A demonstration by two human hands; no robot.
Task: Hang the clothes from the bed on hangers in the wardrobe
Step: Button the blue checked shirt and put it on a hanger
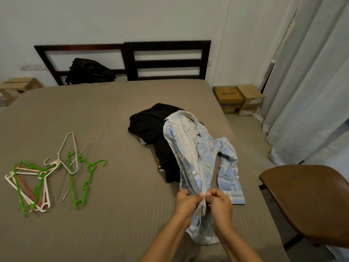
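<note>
**Step in hand.** My left hand (186,203) and my right hand (220,205) meet low on the button strip of the blue checked shirt (204,154). Both hands are curled. Thumb and forefinger of each pinch one edge of the shirt's front opening, and the two pinches almost touch. I judge that I am working a button here. I cannot tell whether it is being fastened or undone.

**Procedure.**
1. Hold the two edges flat and level, so that the hole lines up with the button.
2. Turn the button edgewise and pass it through the hole. Do not pull on its thread.
3. Pull the cloth only lightly, so that the strip does not pucker.

**Position of the work.** The shirt lies lengthwise on the bed (113,114), with its collar at the far end and one sleeve folded out to my right. Its upper part overlaps a black garment (147,125) on my left. The hangers (43,173), which are green, pale and wire, lie in a loose heap well apart on the left of the bed. The wardrobe is not in view.

**Containers.** Cardboard boxes (238,100) stand stacked on the floor beyond the bed's right side. They are closed, so their contents are hidden. A black bag (88,72) rests against the headboard (166,61). I cannot tell what it holds.
</note>
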